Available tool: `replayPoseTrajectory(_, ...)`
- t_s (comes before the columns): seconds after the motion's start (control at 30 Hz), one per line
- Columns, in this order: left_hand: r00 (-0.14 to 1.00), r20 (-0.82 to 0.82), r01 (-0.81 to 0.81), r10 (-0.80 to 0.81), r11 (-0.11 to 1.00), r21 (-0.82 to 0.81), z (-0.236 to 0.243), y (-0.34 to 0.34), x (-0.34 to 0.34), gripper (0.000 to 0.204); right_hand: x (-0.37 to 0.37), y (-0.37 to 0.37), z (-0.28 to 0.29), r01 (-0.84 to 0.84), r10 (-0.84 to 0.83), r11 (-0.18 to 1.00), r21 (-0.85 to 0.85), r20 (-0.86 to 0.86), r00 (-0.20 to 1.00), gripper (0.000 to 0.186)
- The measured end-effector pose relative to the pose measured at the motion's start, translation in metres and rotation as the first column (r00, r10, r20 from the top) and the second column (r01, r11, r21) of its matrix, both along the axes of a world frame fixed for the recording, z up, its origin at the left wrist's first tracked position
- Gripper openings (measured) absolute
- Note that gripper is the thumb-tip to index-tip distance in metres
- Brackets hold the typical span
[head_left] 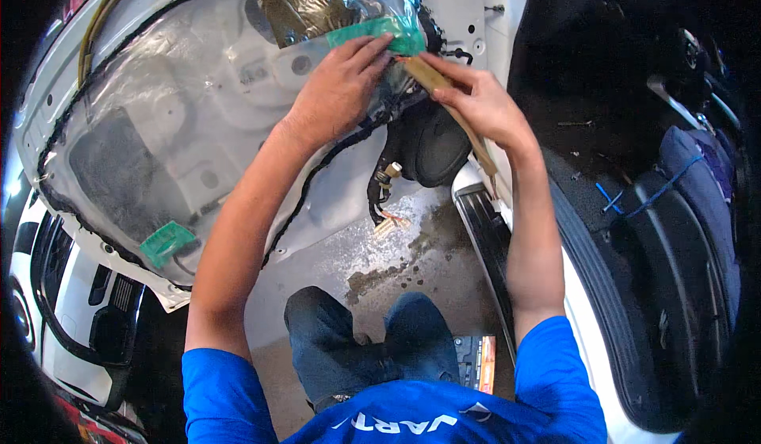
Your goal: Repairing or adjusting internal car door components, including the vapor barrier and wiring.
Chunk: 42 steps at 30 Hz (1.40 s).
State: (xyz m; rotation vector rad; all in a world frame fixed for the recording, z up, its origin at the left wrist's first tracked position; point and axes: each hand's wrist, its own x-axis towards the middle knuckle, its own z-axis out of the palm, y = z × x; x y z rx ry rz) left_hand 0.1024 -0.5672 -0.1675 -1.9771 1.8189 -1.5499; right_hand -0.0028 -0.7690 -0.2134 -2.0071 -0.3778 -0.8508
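An opened car door with its bare inner metal [317, 250] showing is in front of me, covered by a clear plastic sheet [226, 79]. At its upper right a strip of green tape [406, 38] lies over the sheet. My left hand [341, 87] rests its fingers along the lower edge of this tape, fairly flat. Just right of it, my right hand [479, 103] grips a tan wrapped wire harness [428, 75] between thumb and fingers. The harness runs down past my right wrist, where thin wires show at its end. Its upper end touches the tape area.
Below my hands hangs a black cable with a connector [390, 173] and loose wires. A round black speaker [432, 143] sits beside it. Another green tape piece [166, 242] is at lower left. To the right are the white door sill [583, 317] and dark car interior.
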Motion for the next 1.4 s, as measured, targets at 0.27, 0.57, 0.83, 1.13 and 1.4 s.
replayPoseTrajectory(0.27,0.97,-0.192,0.118,-0.151,0.977,-0.175,-0.011,-0.002,-0.015,0.067,-0.002,-0.026,-0.008,-0.766,0.804,0.413,0.493,0.197,0.56,0.039)
replayPoseTrajectory(0.57,0.983,-0.073,-0.174,0.166,0.979,-0.106,-0.032,-0.019,-0.012,0.095,-0.004,0.01,0.047,0.221,-0.161,0.975,-0.021,0.617,0.77,0.023)
replayPoseTrajectory(0.83,0.952,-0.246,0.062,-0.181,0.903,-0.425,-0.012,-0.039,-0.018,0.03,0.01,0.027,0.112,0.281,-0.16,0.946,-0.161,0.523,0.837,0.027)
replayPoseTrajectory(1.13,0.867,-0.353,0.118,-0.351,0.834,-0.54,0.003,-0.036,-0.028,0.015,0.087,0.024,0.14,0.159,-0.256,0.629,-0.761,-0.009,0.967,0.028)
replayPoseTrajectory(1.4,0.634,-0.552,0.053,-0.541,0.743,-0.667,0.042,-0.015,-0.01,0.032,0.03,0.002,-0.017,0.025,-0.377,0.797,0.604,0.465,0.801,0.019)
